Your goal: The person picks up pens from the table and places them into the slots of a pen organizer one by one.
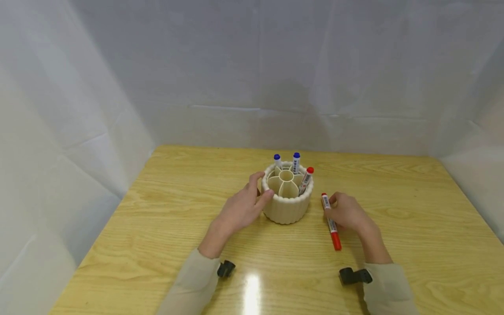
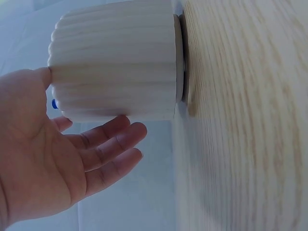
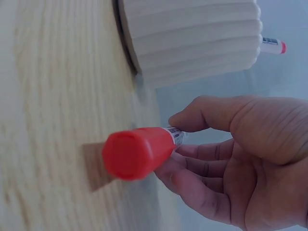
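Left hand (image 1: 241,209) rests with relaxed, nearly straight fingers against the left side of the cream ribbed pen holder (image 1: 286,205); the thumb touches the rim and the palm stays just beside the wall, as the left wrist view shows. Right hand (image 1: 348,212) grasps the red marker (image 1: 330,223), thumb and fingers curled round its barrel. This marker lies on the wooden counter (image 1: 413,210), just right of the holder, with its red cap pointing toward the person. Inside the holder stand two blue-capped markers (image 1: 296,162) at the far side and one red-capped marker (image 1: 306,179) at the right, each tilted in its own compartment.
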